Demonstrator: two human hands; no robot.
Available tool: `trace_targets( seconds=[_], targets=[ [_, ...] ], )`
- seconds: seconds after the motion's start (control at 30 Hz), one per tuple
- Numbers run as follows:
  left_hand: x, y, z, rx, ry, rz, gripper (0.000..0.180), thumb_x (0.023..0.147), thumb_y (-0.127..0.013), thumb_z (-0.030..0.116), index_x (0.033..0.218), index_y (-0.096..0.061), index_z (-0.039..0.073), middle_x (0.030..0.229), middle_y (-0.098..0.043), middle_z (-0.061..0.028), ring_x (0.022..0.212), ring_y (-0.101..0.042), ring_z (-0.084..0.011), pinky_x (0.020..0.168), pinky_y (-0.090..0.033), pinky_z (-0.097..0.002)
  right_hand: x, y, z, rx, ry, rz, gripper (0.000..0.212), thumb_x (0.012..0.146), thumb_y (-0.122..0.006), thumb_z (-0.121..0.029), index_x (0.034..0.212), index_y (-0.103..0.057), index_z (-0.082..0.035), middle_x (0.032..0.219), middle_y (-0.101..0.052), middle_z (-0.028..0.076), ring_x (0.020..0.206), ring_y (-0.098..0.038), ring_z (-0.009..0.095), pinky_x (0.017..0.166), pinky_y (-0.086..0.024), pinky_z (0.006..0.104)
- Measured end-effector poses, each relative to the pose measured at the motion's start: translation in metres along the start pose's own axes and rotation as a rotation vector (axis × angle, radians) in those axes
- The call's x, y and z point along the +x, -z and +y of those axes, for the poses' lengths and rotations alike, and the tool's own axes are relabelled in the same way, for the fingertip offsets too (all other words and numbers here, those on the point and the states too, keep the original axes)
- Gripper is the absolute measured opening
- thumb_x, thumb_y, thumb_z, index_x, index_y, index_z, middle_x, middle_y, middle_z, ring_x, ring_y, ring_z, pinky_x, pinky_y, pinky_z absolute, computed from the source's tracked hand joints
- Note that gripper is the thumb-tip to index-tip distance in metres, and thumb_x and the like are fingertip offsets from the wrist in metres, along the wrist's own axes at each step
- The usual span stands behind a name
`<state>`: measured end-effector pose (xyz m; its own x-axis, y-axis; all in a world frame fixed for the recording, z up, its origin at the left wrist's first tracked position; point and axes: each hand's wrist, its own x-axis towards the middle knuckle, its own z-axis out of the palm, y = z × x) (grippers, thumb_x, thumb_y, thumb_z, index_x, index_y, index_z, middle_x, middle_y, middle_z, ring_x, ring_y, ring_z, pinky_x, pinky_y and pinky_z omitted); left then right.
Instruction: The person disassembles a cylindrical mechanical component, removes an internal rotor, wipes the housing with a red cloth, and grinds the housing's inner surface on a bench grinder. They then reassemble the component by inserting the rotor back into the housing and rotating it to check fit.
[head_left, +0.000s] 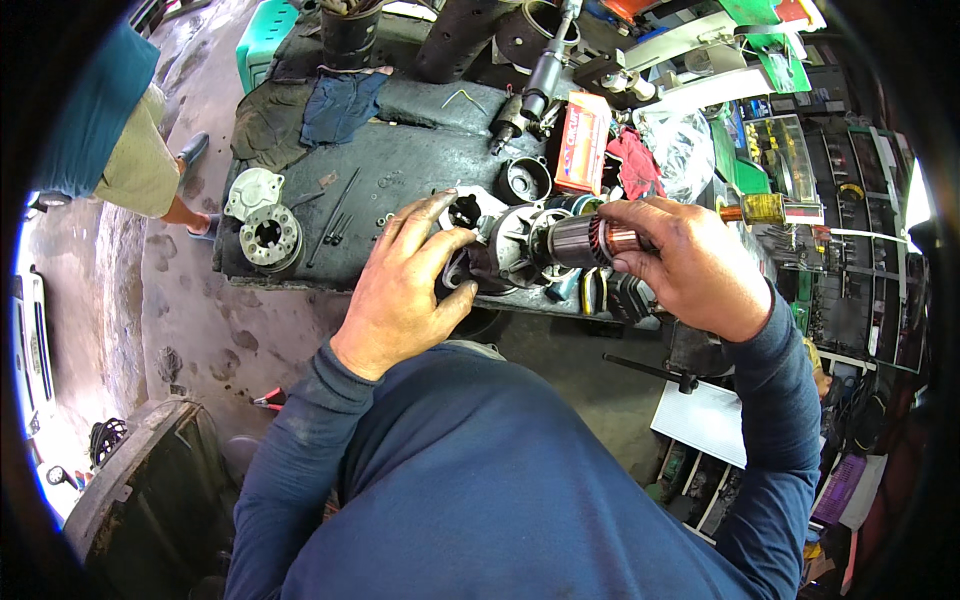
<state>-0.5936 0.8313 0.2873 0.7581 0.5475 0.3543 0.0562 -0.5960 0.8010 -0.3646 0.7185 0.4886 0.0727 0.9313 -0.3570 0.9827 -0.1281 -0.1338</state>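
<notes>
My right hand (705, 265) is closed round the copper-wound end of a motor armature (577, 243), its steel core pointing left. The armature lies level, its left end up against an open cast-metal housing (515, 243); whether it is inside cannot be told. My left hand (400, 290) grips the housing's left end between curved fingers and thumb. Behind the housing stands a round, dark metal cup (524, 181). On the left part of the bench lie a round metal end plate with holes (270, 238) and a pale cast cover (254, 193).
Thin rods (335, 222) and small hardware lie on the dark bench (425, 145). A red-and-white box (583, 145), a red cloth (636, 165) and an air tool (543, 85) stand or lie behind. Another person's leg (140, 150) shows at far left. Red-handled pliers (268, 400) lie low at left.
</notes>
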Motion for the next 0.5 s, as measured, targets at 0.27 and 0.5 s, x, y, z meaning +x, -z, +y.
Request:
trace_targets(
  seconds=[0.27, 0.5],
  targets=[
    [-0.002, -0.001, -0.004, -0.044, 0.024, -0.016, 0.056, 0.075, -0.082, 0.011, 0.128, -0.066, 0.005, 0.154, -0.05, -0.0226, 0.142, -0.048, -0.0417, 0.118, -0.042, -0.0463, -0.009, -0.01, -0.02, -0.011, -0.053, 0.068, 0.041, 0.089, -0.075, -0.006, 0.129, -0.067, -0.003, 0.111, -0.071, 0.018, 0.095, -0.072, 0.039, 0.083, -0.057, 0.044],
    [-0.001, -0.002, -0.004, -0.04, 0.03, -0.005, 0.061, 0.072, -0.083, 0.009, 0.13, -0.065, 0.004, 0.154, -0.05, -0.0237, 0.137, -0.055, -0.0429, 0.113, -0.048, -0.0447, -0.001, -0.01, -0.019, -0.028, -0.01, 0.077, 0.037, 0.089, -0.074, -0.009, 0.126, -0.069, -0.005, 0.109, -0.071, 0.018, 0.095, -0.071, 0.04, 0.083, -0.058, 0.0448]
  ],
)
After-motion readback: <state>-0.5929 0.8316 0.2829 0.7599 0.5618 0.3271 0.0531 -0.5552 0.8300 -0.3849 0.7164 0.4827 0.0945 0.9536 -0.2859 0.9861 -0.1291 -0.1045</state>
